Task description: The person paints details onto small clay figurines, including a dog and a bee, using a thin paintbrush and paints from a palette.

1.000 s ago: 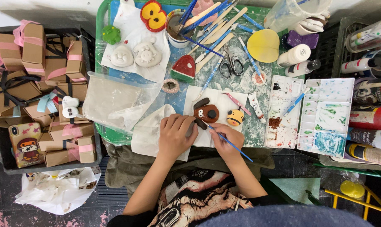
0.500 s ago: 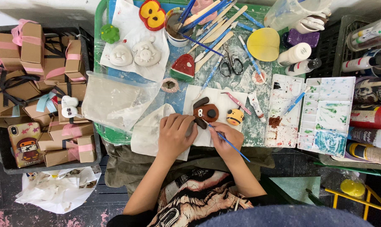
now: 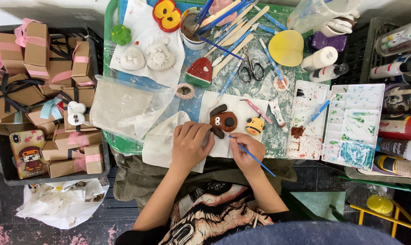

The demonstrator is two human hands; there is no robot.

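Brown dog-face figure (image 3: pixel 223 120), black ears and nose, lying on white paper (image 3: pixel 242 102) at centre frame, slightly below the middle. Left hand (image 3: pixel 190 145) spread flat just left of it, fingers loosely curled, fingertips touching its lower ear, nothing clasped. Right hand (image 3: pixel 246 149) just below and right, fingers pinched shut around a thin blue paintbrush (image 3: pixel 253 156), tip meeting the figure's lower edge. Small yellow figure (image 3: pixel 255 125) just right. Stained paint palettes (image 3: pixel 353 122) farther right. Ribboned cardboard boxes (image 3: pixel 56 68) along the left edge.
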